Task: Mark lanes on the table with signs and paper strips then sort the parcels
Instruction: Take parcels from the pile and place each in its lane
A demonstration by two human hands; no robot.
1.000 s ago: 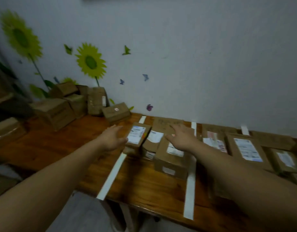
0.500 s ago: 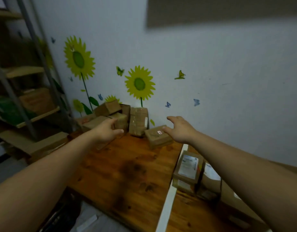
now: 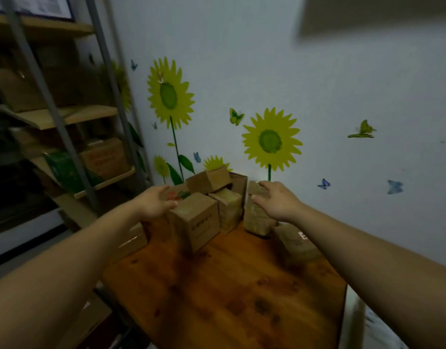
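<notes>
Several cardboard parcels are piled at the far left corner of the wooden table [image 3: 224, 293]. My left hand [image 3: 155, 201] hovers with fingers spread just left of a square brown box [image 3: 196, 220] at the pile's front. My right hand [image 3: 276, 200] reaches out open over a tall upright parcel [image 3: 254, 222] against the wall, apparently touching its top. A small box [image 3: 208, 177] lies tilted on top of the pile. A flat parcel [image 3: 296, 241] lies under my right forearm. Neither hand holds anything.
A metal shelving unit [image 3: 66, 137] with boxes stands left of the table. Another carton [image 3: 131, 241] sits below the table's left edge. The wall behind carries sunflower and butterfly stickers. A white paper strip [image 3: 352, 321] shows at the table's right edge.
The view has swung left from the sorted lanes to the parcel pile. Both hands have moved forward to the pile, the right one from the flat parcel to the tall upright one.
</notes>
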